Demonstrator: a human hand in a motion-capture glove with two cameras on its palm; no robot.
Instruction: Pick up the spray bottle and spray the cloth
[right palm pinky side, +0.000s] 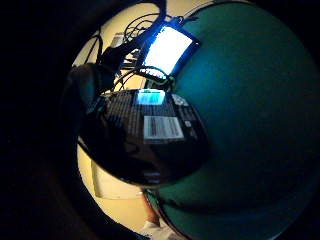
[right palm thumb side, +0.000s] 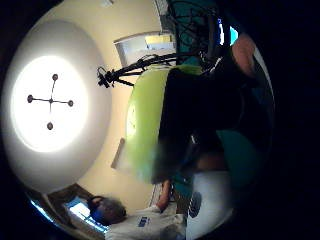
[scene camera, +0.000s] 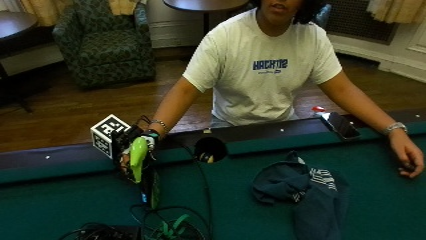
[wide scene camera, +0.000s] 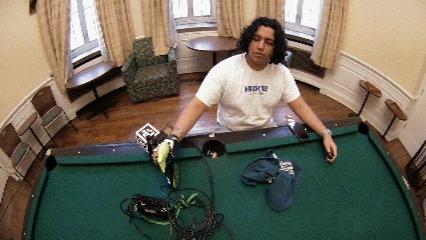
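step: pick-up looks done, spray not yet started (my read from the bottle being in hand and well away from the cloth)
right hand (scene camera: 133, 150): gloved, fingers curled round the spray bottle (scene camera: 138, 156), holding it near the rail of the pool table (scene camera: 60, 200), on the person's right side
bottle: lime-green head up at the hand, dark body hanging below it, roughly upright with the base just above or at the felt (can't tell which from either outside view)
palm views: thumb-side view is filled by the green head (right palm thumb side: 142, 125) and a dark part of the bottle; little-finger-side view shows the dark body (right palm pinky side: 145, 135) close to the palm over green felt
cloth (scene camera: 299, 187): dark blue, bunched, with a striped patch, lying on the felt near the middle of the table, well apart from the bottle
left hand (scene camera: 407, 160): bare, resting on the felt beside the far rail, holding nothing I can make out
next move: carry the bottle across toward the cloth, point the nozzle at it, squeeze the trigger; nozzle direction isn't clear here, so aim needs checking first
writing: T-shirt (scene camera: 263, 70) has a blue print that reads roughly "HACKTM2", not sure of the last characters; bottle label has a barcode (right palm pinky side: 162, 127) and small print, unreadable
other: phone (scene camera: 339, 125) on the rail, cables (scene camera: 166, 227) piled on the felt below the bottle
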